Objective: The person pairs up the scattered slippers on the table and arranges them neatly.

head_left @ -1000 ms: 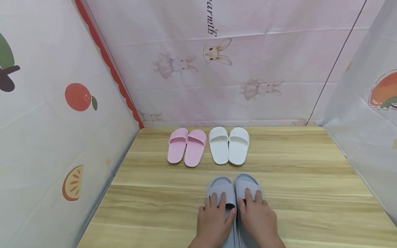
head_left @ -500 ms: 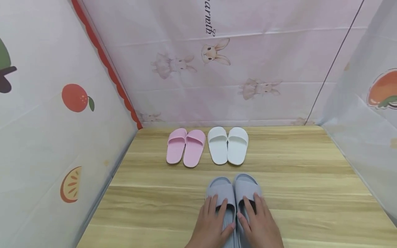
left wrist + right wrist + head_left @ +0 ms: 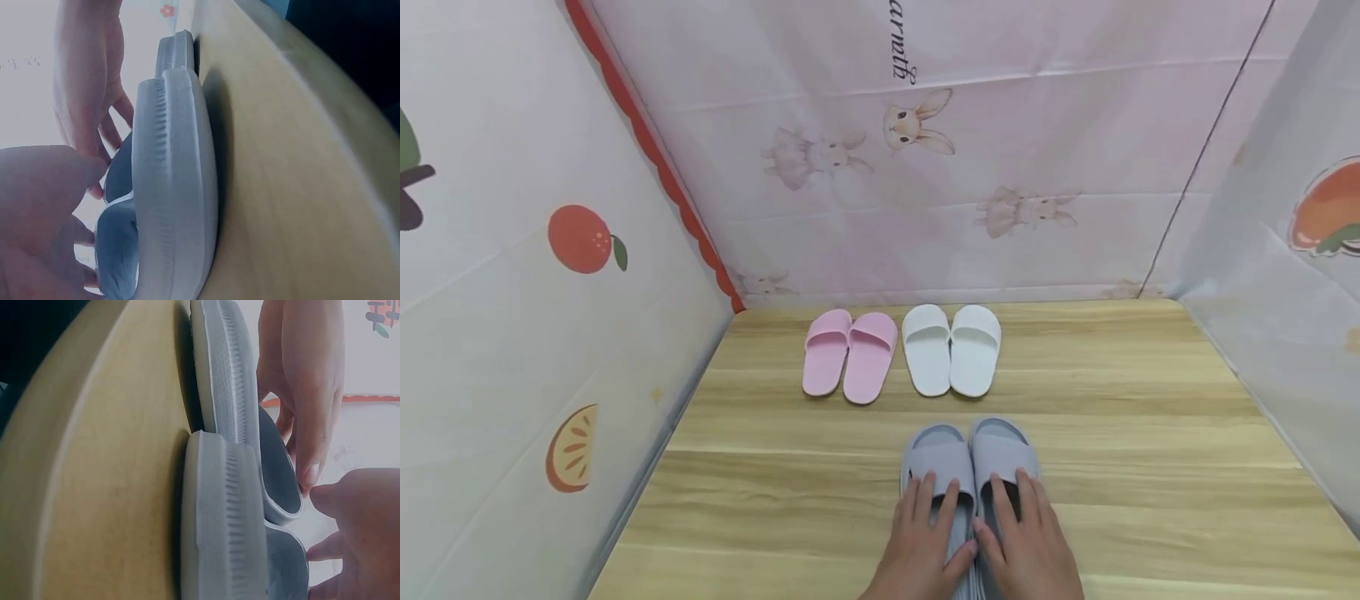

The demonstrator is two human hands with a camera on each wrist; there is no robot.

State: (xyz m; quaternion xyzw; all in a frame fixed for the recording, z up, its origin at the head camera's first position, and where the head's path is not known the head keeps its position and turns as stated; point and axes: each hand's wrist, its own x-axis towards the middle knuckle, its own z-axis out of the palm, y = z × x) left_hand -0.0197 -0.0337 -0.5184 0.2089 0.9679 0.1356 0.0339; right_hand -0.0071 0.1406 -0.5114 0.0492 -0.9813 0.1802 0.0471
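A pair of grey slippers stands side by side at the front of the wooden board, toes pointing away: the left grey slipper (image 3: pixel 937 462) and the right grey slipper (image 3: pixel 1004 454). My left hand (image 3: pixel 917 542) lies over the left one, its fingers spread and fairly straight, fingertips at the strap's rear edge. Over the right slipper is my right hand (image 3: pixel 1030 542), extended likewise, fingertips by the strap. Both thumbs point inward and nearly meet. In the left wrist view, the slippers' thick ribbed heels (image 3: pixel 172 181) lie flat on the board. The hands hide most of the footbeds.
Behind stand a pink pair of slippers (image 3: pixel 868 367) and a white pair of slippers (image 3: pixel 975 362), side by side. A pink rabbit-print sheet (image 3: pixel 1075 133) rises at the back edge. Fruit-print sheets border the left side (image 3: pixel 490 333) and right side (image 3: pixel 1285 317).
My fingers have drawn back slightly from on top of the straps and straightened. The grey slippers stay almost where they were; the view has shifted a little.
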